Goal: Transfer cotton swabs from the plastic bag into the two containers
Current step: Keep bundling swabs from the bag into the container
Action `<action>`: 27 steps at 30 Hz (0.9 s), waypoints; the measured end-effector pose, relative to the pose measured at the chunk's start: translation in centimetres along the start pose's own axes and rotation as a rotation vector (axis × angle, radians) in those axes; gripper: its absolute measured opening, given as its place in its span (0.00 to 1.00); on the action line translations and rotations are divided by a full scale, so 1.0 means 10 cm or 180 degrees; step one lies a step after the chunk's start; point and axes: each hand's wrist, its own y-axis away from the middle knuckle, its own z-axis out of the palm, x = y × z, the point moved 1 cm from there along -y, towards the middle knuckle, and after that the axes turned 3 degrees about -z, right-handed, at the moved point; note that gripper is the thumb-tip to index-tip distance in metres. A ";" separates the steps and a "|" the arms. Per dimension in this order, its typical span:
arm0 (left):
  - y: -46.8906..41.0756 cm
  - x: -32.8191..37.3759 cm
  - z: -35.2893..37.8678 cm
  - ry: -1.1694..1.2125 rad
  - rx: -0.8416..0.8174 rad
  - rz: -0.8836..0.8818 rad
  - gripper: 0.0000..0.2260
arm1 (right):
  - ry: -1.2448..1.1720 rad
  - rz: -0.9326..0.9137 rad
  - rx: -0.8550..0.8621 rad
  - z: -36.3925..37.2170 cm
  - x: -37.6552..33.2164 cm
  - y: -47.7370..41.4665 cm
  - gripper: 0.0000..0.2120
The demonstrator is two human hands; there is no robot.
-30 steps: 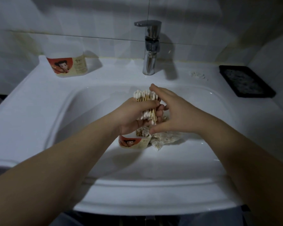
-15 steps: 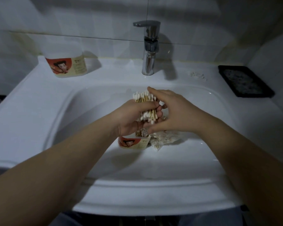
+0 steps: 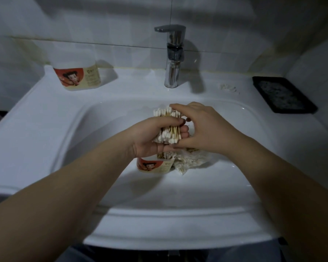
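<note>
My left hand (image 3: 151,137) grips a thick bundle of cotton swabs (image 3: 166,115) upright above the sink basin. My right hand (image 3: 203,129) spans the bundle from the right, index finger on the top tips and thumb at the lower tips. Directly under the hands stands a small container (image 3: 153,166) with a red cartoon label, swabs showing in its mouth. The clear plastic bag (image 3: 189,161), still holding swabs, lies crumpled against its right side. A second container (image 3: 78,78) with the same label sits on the sink ledge at the back left.
The white sink (image 3: 45,129) fills the view, with a chrome faucet (image 3: 173,57) at the back middle. A black tray (image 3: 283,94) lies on the right ledge. A few loose swabs (image 3: 228,87) lie on the ledge between faucet and tray.
Both hands and the bundle stay in nearly the same place. My right index finger has settled lower onto the top tips of the swabs.
</note>
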 end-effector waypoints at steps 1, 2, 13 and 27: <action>0.01 0.00 0.00 -0.0010 -0.0017 -0.0004 0.07 | 0.0014 -0.0003 0.0079 -0.01 -0.01 0.00 0.41; 0.01 0.00 0.00 -0.0014 -0.0032 -0.0005 0.06 | 0.0002 0.0011 0.0099 0.00 0.00 0.00 0.41; 0.01 0.01 0.00 0.0002 -0.0212 0.0057 0.05 | -0.0656 0.0028 0.0267 0.05 0.01 0.02 0.41; 0.02 -0.02 0.04 0.0047 -0.0348 0.0190 0.06 | -0.0168 -0.0010 0.0105 0.06 -0.07 0.01 0.48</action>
